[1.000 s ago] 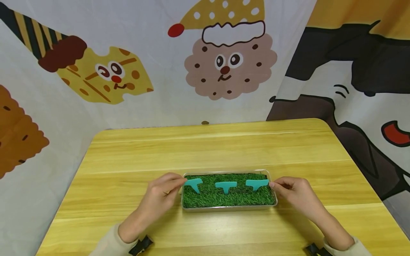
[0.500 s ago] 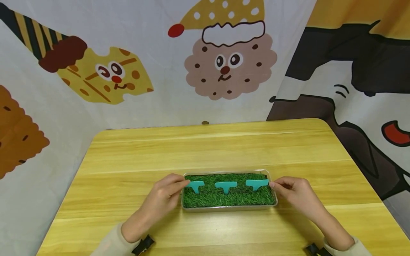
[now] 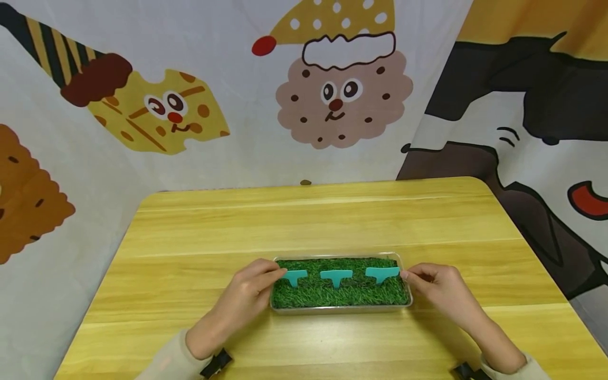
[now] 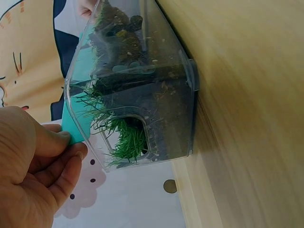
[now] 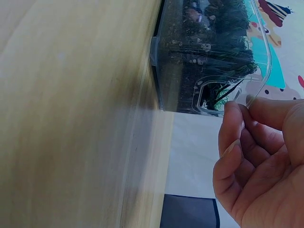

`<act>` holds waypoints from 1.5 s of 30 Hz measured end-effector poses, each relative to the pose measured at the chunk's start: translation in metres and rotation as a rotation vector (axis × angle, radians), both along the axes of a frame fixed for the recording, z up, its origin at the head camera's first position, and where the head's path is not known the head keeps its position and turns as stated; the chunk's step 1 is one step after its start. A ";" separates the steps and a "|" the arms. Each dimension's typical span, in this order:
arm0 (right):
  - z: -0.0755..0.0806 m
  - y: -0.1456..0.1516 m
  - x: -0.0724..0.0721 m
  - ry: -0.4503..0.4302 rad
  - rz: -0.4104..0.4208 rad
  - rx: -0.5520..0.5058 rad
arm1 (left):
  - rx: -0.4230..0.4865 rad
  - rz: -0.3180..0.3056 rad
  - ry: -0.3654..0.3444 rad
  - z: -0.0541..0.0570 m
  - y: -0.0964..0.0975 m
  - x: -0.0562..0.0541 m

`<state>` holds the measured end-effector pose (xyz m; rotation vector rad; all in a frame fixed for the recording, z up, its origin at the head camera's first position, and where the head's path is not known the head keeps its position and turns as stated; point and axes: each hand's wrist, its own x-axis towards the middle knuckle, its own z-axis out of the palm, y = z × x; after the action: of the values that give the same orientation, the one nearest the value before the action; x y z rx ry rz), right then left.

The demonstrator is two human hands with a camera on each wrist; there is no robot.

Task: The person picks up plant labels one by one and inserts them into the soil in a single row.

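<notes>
A clear plastic planter box [image 3: 342, 310] of green grass [image 3: 311, 298] stands on the table, its dark soil showing through the walls in both wrist views. Three teal T-shaped plant labels stick up from the grass. My left hand [image 3: 244, 293] pinches one end of the left label [image 3: 296, 274] between thumb and fingers, above the box's left end. The middle label [image 3: 336, 274] and the right label [image 3: 382, 273] stand untouched. At the opposite end, my right hand [image 5: 263, 147] pinches the box's rim between thumb and index finger, close to the right label. The labels' lower tips are hidden in the grass.
The yellow wooden table [image 3: 304, 221] extends around the box on all sides. Behind it hangs a white cloth [image 3: 247, 105] printed with cartoon figures. Black straps [image 3: 216, 363] are on both wrists, by the pale sleeves.
The left label has gone from tilted to upright and shifted slightly right, with my left hand moving right along with it. My right hand keeps its place at the rim.
</notes>
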<state>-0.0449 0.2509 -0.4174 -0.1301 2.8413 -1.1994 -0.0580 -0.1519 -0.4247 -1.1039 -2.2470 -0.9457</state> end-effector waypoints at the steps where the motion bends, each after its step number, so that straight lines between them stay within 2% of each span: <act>1: 0.000 0.000 0.000 0.001 0.000 0.000 | 0.001 0.000 -0.003 0.000 0.000 0.000; 13: 0.001 0.000 0.000 -0.003 0.003 0.001 | -0.004 -0.004 0.010 0.002 0.007 -0.001; 27: 0.000 0.000 -0.001 0.027 0.019 0.006 | -0.011 -0.013 -0.021 0.001 0.006 0.000; 40: 0.002 0.000 0.000 0.018 0.016 0.001 | 0.048 -0.025 -0.030 0.003 0.003 0.000; 45: 0.001 0.001 0.000 0.014 0.017 0.002 | 0.072 0.006 -0.042 0.006 -0.002 0.001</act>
<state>-0.0450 0.2515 -0.4162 -0.1628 2.8475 -1.1970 -0.0575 -0.1535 -0.4186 -1.0539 -2.2300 -1.0481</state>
